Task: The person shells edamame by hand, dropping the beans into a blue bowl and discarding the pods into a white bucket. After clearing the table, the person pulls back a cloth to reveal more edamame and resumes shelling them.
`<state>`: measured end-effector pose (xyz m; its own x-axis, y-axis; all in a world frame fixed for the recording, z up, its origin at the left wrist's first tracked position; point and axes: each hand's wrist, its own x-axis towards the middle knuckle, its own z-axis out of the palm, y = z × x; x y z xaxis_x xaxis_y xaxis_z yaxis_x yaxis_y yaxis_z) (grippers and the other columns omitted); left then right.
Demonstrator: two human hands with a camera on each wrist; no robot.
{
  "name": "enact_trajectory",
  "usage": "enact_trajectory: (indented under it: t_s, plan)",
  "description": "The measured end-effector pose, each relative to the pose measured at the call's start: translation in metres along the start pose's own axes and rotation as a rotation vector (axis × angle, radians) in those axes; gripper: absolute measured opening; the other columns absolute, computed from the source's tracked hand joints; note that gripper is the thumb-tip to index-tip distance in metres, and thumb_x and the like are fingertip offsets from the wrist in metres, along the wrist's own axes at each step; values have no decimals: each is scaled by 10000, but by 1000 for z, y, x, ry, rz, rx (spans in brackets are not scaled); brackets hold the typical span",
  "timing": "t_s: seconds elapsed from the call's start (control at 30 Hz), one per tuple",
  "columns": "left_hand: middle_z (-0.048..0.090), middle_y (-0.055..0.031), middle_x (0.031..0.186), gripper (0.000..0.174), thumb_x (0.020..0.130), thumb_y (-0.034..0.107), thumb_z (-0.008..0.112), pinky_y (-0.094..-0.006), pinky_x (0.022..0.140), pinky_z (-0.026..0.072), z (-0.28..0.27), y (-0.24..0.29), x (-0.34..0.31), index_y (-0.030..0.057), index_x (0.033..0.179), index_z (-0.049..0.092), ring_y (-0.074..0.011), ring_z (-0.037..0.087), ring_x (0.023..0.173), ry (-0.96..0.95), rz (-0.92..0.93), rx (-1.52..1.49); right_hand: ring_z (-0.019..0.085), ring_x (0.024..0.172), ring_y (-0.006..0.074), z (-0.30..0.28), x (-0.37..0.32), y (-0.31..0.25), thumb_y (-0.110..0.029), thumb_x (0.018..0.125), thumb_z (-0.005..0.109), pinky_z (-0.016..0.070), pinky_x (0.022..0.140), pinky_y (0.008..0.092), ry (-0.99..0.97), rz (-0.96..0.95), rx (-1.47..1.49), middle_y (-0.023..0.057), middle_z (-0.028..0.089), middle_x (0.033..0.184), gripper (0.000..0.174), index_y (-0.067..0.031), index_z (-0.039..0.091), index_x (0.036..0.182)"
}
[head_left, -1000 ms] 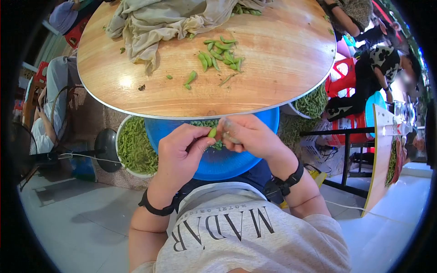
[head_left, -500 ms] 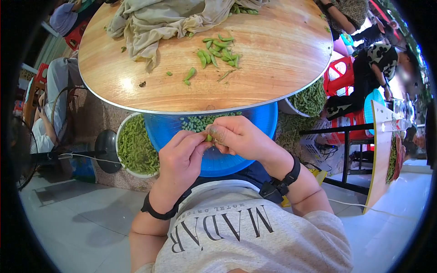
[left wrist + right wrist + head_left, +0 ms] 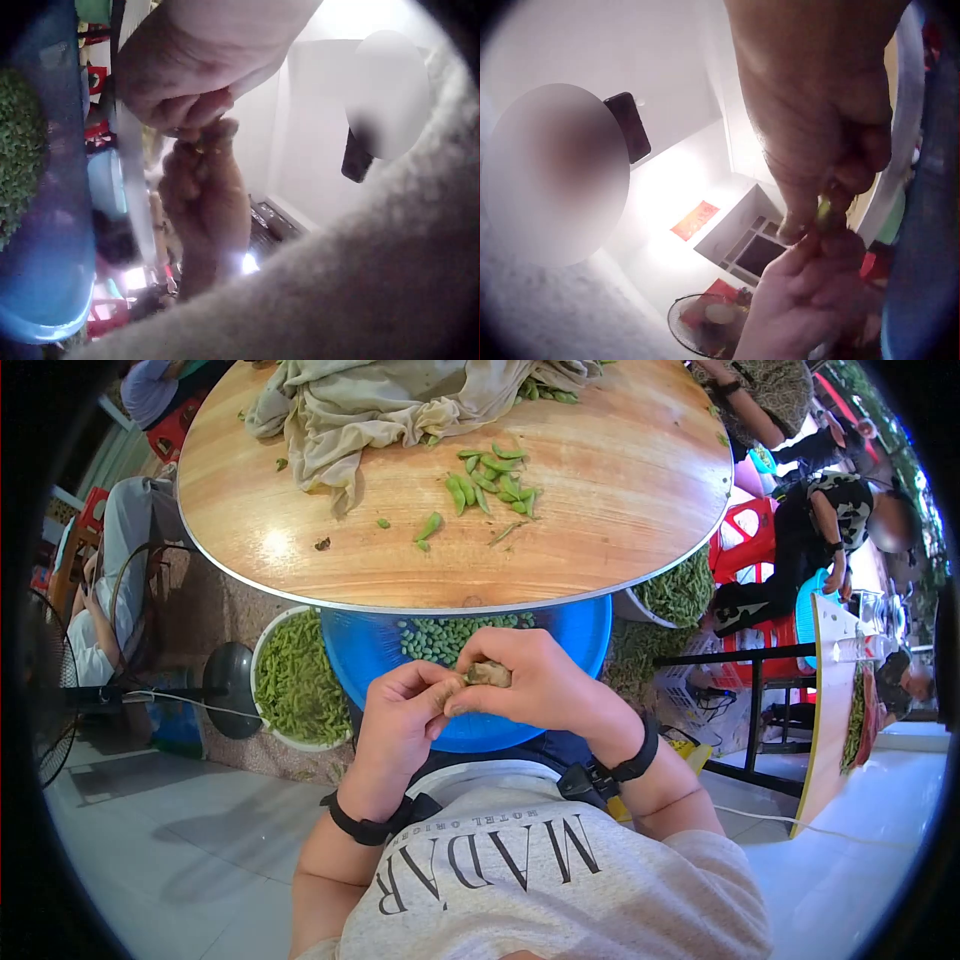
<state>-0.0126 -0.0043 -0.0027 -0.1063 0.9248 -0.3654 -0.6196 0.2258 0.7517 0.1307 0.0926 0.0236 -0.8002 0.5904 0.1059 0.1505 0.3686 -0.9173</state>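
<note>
My left hand [image 3: 395, 720] and my right hand [image 3: 548, 678] meet fingertip to fingertip over the blue basin [image 3: 345, 645]. Between them, in the right wrist view, shows a bit of green bean pod [image 3: 825, 210], pinched by both hands. Fingers hide most of this pod in the head view. A right finger looks stained grey-brown. Shelled green beans [image 3: 440, 640] lie at the basin's far side, partly beneath the table edge. The left wrist view also has the left hand [image 3: 195, 67] and right hand [image 3: 210, 195] touching at the fingertips.
A round wooden table [image 3: 600, 510] stands just beyond the basin, bearing loose pods [image 3: 490, 480] and a crumpled cloth [image 3: 370, 410]. A tub of pods [image 3: 300, 680] sits at left, another heap of pods [image 3: 680, 590] at right. People sit around.
The hands were slightly apart a second ago, with the green pod showing in the left fingertips. They have come together, and the right hand has turned over the pod, now hidden in the head view.
</note>
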Motion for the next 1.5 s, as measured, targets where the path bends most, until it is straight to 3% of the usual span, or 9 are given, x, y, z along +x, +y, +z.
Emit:
enact_trajectory:
  t_s: [0.13,0.2,0.3,0.47,0.57,0.77,1.07,1.3,1.5]
  plan:
    - [555,-74,648,47,802,41,570,-167,385,273,-8,-3,2,-4,790,577,-55,389,433,-91,-133,-219,550,607,221,-5,4,4,-220,667,725,430,568,296,-133,67,113,116,575,683,290,-22,575,816]
    - [546,-60,620,73,806,73,575,-168,371,265,-9,-1,5,6,779,567,-46,366,404,-109,-196,-260,562,631,206,-7,5,7,-210,662,724,432,579,286,-158,117,193,109,586,707,280,-26,585,820]
    - [541,-53,605,56,795,53,588,-172,369,280,-8,11,-2,6,825,584,-54,369,401,19,-145,-32,567,665,211,-12,5,17,-202,658,717,435,602,295,-175,52,182,102,584,720,267,-37,603,833]
    - [575,-68,747,237,744,16,632,-252,593,456,-74,31,-8,36,980,609,-137,560,675,434,445,1314,548,714,296,-41,21,-5,-236,711,636,439,659,377,-164,4,-286,142,557,714,233,-39,619,834]
    - [568,-89,823,237,735,14,637,-254,596,462,-85,46,-14,36,970,617,-134,559,693,760,384,1565,537,741,351,-48,63,-1,-244,733,579,437,687,423,66,-32,-499,184,552,730,228,-29,614,803]
    - [567,-95,885,276,730,12,649,-223,533,454,-62,56,-5,12,1000,593,-132,555,640,480,377,923,558,795,378,-40,129,31,-203,692,578,444,706,442,95,48,-648,227,573,790,224,-2,597,790]
    - [607,-132,819,216,717,-20,642,-270,539,468,6,55,58,7,927,602,-194,600,636,234,1027,1169,536,634,175,-37,91,-4,-200,715,619,431,600,285,33,119,-167,113,575,675,216,-14,603,825]
    - [586,-98,695,159,734,-24,628,-265,501,431,18,38,28,-14,891,606,-173,564,577,178,380,597,419,468,44,-36,42,-2,-349,895,461,343,434,191,-97,467,462,7,505,595,376,-16,597,787]
    - [558,-104,675,153,747,-13,622,-267,513,430,21,27,21,0,899,610,-197,552,571,55,841,1021,395,457,53,-23,23,-5,-371,915,415,325,420,186,-100,395,563,1,470,569,403,-16,569,803]
